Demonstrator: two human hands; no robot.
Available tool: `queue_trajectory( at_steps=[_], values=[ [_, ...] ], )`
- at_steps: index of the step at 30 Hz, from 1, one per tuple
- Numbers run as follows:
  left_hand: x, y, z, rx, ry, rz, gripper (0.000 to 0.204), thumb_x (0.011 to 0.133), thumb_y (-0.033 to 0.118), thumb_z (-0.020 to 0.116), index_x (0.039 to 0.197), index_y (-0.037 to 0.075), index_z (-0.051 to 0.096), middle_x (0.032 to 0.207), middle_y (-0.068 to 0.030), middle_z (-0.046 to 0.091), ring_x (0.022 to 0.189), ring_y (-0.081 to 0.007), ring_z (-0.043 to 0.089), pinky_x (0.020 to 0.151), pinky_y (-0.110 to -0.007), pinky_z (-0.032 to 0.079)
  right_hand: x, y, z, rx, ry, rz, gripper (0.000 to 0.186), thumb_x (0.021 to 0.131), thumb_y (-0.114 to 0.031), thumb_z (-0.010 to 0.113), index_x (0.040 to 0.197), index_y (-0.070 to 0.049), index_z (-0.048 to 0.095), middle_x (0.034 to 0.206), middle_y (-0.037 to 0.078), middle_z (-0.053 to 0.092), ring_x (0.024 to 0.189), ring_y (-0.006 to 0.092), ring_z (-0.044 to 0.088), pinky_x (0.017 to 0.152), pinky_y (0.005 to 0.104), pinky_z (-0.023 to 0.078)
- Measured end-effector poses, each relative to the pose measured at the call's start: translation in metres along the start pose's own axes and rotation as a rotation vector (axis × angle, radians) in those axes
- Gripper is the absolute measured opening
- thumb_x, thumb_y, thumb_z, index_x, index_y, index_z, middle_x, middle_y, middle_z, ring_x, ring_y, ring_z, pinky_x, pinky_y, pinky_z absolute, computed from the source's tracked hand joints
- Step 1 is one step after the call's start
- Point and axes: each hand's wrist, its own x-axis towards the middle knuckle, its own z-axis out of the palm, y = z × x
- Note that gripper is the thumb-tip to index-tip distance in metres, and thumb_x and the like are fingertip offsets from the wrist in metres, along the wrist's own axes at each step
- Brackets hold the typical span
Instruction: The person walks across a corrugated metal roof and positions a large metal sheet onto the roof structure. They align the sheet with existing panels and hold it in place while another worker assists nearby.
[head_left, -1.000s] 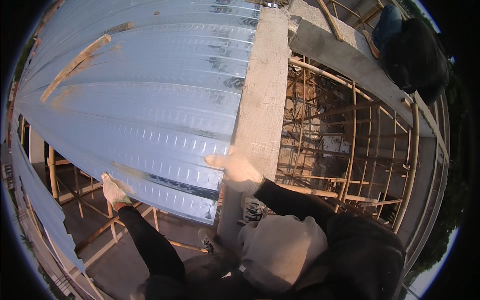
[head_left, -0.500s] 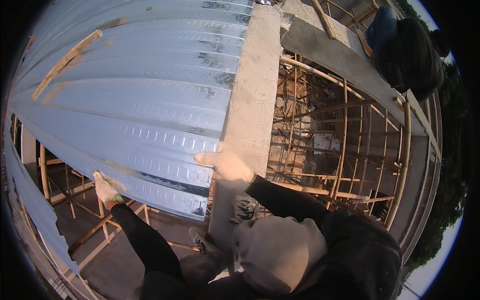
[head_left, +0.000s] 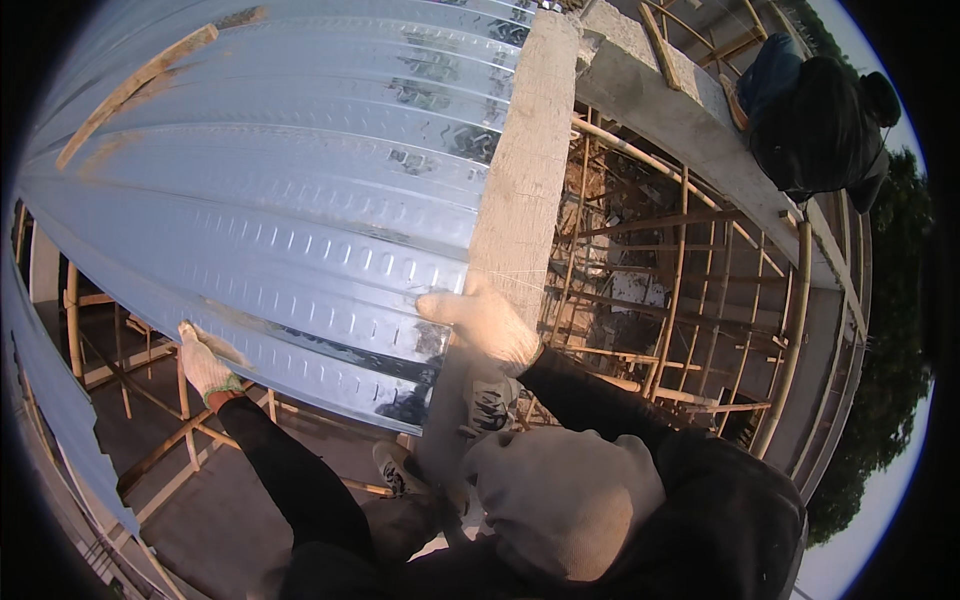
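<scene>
A corrugated metal decking sheet (head_left: 330, 265), silvery blue with rows of small embossed dashes, spreads over the left and middle. My left hand (head_left: 207, 362), in a pale knitted glove, grips its near long edge, thumb on top and the other fingers mostly hidden. At the sheet's right end my gloved right hand (head_left: 492, 322) has its thumb over the top face; its other fingers are hidden at the end edge. This end lies along a rough concrete beam (head_left: 525, 170). Dark smudges mark the sheet near that end.
A wooden strip (head_left: 135, 90) lies on the decking. Deep openings with bamboo poles (head_left: 677, 280) drop away right of the beam and below the sheet's near edge. Another metal sheet (head_left: 65, 415) is at far left. A person in dark clothes (head_left: 815, 130) crouches on the far-right beam.
The view has shifted slightly. My right hand and the sheet's end sit a little further right, with both hands still gripping. The other person's head and arm show more.
</scene>
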Motion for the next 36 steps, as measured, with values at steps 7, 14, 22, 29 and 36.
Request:
queue_trajectory(
  at_steps=[7,14,22,29,36],
  values=[
    [-0.017,0.018,0.007,-0.031,-0.025,0.028,0.052,0.111,0.041,0.058,0.133,-0.006,0.062,0.117,-0.0088,0.066,0.099,-0.0211,0.065,0.087,-0.036,0.055,0.024,0.043,-0.015,0.143,-0.019,-0.073,0.04,0.102,-0.011,0.07,0.137,0.008,0.064,0.123,0.016,0.074,0.109,0.018,0.07,0.093,0.0336,0.056],
    [-0.023,0.014,0.005,-0.092,0.01,0.089,0.052,0.11,0.042,0.06,0.131,-0.006,0.064,0.119,-0.0077,0.067,0.104,-0.0205,0.064,0.096,-0.036,0.052,0.003,0.023,-0.015,0.123,-0.016,-0.037,0.042,0.102,-0.013,0.07,0.137,0.009,0.064,0.122,0.015,0.075,0.109,0.0204,0.07,0.095,0.0362,0.055],
    [-0.035,-0.012,0.012,0.032,0.009,0.071,0.052,0.108,0.042,0.062,0.122,-0.008,0.067,0.111,-0.0086,0.067,0.098,-0.0198,0.064,0.089,-0.036,0.053,0.005,0.034,-0.02,0.105,0.074,-0.017,0.047,0.101,-0.015,0.071,0.141,0.008,0.061,0.131,0.017,0.072,0.117,0.0232,0.067,0.102,0.0371,0.052],
    [-0.015,-0.023,0.003,-0.066,-0.003,0.12,0.05,0.11,0.037,0.06,0.13,-0.008,0.064,0.12,-0.0114,0.069,0.101,-0.0225,0.067,0.09,-0.037,0.055,-0.006,0.006,-0.002,-0.099,0.182,0.128,0.046,0.102,-0.017,0.071,0.14,0.009,0.061,0.128,0.018,0.072,0.117,0.0242,0.067,0.103,0.0388,0.051],
    [-0.043,-0.006,0.008,-0.024,-0.011,0.106,0.051,0.108,0.036,0.062,0.131,-0.009,0.063,0.122,-0.0133,0.069,0.102,-0.0245,0.067,0.09,-0.039,0.055,0.001,0.044,-0.031,0.167,0.083,0.065,0.048,0.103,-0.012,0.069,0.145,0.009,0.056,0.134,0.017,0.069,0.12,0.0231,0.066,0.108,0.0373,0.051]
  ],
)
